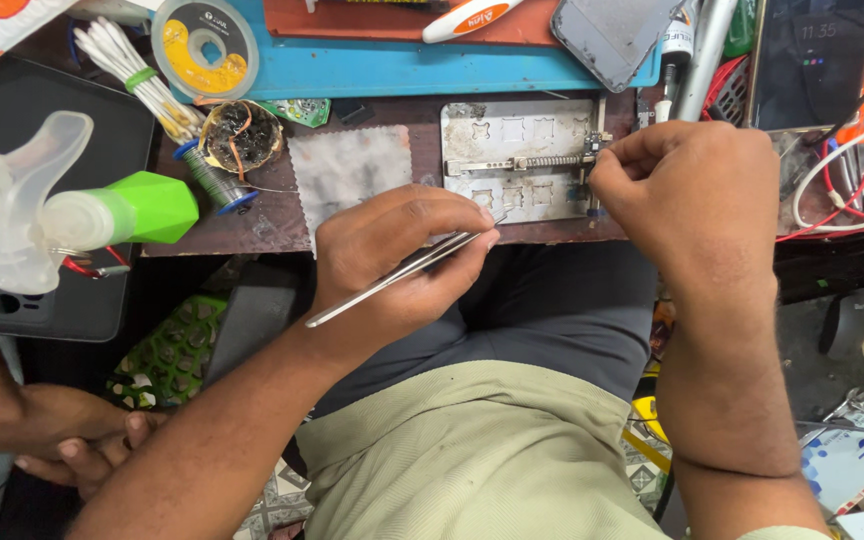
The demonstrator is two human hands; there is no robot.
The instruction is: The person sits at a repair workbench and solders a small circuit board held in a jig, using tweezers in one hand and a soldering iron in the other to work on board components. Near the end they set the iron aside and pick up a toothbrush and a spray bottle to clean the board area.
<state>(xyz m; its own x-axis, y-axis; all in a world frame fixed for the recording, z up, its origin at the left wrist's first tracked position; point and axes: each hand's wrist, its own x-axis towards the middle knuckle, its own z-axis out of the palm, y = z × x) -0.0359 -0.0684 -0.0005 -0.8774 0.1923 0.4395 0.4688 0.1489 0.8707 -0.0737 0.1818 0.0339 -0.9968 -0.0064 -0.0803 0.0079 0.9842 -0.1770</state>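
Nearest, the left hand (402, 265) pinches slim metal tweezers (407, 270) between thumb and fingers, tips toward the bench edge. Beyond, the right hand (687, 195) has its fingertips closed on a tiny part at the metal holder plate (517, 160) (probably light, stiff and fragile; best gripped by its edges).

A small white fan (2, 205) with a green base lies on a black tablet (52, 120) at the left of the desk (252, 235); nearby sit a bundle of cotton swabs (137, 75), a solder spool (204, 45), a blue mat (402, 68) and tangled red and white cables (852, 180)
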